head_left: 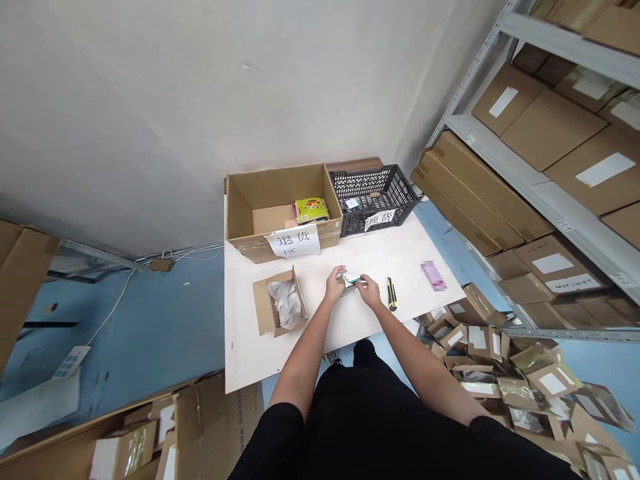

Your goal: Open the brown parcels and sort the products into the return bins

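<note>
Over a white table (250, 367), the left hand (335, 285) and right hand (369, 291) hold a small white-and-green packet (353, 275). A knife (391, 295) lies near the right hand; an opened box (263, 308) with crumpled plastic (287, 304) sits to the left. Behind stand a carton (247, 249) and a black crate (350, 223).

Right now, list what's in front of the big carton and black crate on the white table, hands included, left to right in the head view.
Small open cardboard box → left hand → small white-and-green item → right hand → yellow-and-black utility knife → pixelated pink item.
</note>
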Demonstrator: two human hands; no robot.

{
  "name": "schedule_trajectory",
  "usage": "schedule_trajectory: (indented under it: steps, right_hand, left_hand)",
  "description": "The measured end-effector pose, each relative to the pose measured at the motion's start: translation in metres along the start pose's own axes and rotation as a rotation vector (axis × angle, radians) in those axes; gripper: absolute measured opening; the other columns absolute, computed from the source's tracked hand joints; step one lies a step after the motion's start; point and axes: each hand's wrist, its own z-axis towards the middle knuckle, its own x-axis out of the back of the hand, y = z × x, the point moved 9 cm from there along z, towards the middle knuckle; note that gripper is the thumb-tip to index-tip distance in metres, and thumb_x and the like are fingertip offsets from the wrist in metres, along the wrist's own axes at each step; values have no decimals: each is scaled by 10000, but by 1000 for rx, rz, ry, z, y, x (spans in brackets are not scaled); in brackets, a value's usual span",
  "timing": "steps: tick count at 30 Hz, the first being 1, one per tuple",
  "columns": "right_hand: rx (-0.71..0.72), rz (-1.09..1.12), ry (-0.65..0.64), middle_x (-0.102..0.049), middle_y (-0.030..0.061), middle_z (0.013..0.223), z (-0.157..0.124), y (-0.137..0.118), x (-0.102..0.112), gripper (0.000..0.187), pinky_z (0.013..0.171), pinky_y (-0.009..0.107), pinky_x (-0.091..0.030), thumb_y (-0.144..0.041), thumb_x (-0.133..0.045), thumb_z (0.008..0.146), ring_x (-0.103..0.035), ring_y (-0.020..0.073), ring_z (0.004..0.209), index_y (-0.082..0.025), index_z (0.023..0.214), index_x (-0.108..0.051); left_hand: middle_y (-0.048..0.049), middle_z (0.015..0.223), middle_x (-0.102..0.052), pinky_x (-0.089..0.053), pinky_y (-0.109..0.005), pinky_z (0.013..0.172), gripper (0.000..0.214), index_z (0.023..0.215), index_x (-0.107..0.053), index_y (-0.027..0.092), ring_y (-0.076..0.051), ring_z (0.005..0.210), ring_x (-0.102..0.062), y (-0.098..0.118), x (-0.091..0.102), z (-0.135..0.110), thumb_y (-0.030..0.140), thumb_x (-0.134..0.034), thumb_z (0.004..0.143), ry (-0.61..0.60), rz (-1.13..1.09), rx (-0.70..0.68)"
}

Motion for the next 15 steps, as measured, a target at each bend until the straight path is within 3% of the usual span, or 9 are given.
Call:
schedule_trajectory:
  steps: [4,9,15]
  right_hand:
    - [-10,142,31,-741,107,1152,0,4,5,345,946,408,-606,-277,-561,818,-740,247,1048,-219,1148,-646]
    - [-5,148,-82,-685,127,1340,-6,10,-2,466,926,403,-615,-297,-601,848,-709,243,1110,-226,1308,-630]
    - [122,-30,-165,-629,130,1426,-12,6,-4,395,936,396,-620,-305,-573,941,-665,244,1206,-232,1302,-717]
  left_hand:
    - [-94,1478,-605,-528,-448,1120,535,1198,-740,261,-263,1415,-565,7,3,-15,35,-682,717,-98,177,-63]
    - [-108,1563,-537,-521,-396,1132,446,1240,-722,262,-253,1459,-531,3,2,-25,121,-725,817,-120,249,-79]
    - [-107,1593,-542,-470,-407,1202,415,1324,-721,251,-254,1469,-535,0,1,-31,190,-695,914,-150,297,-128]
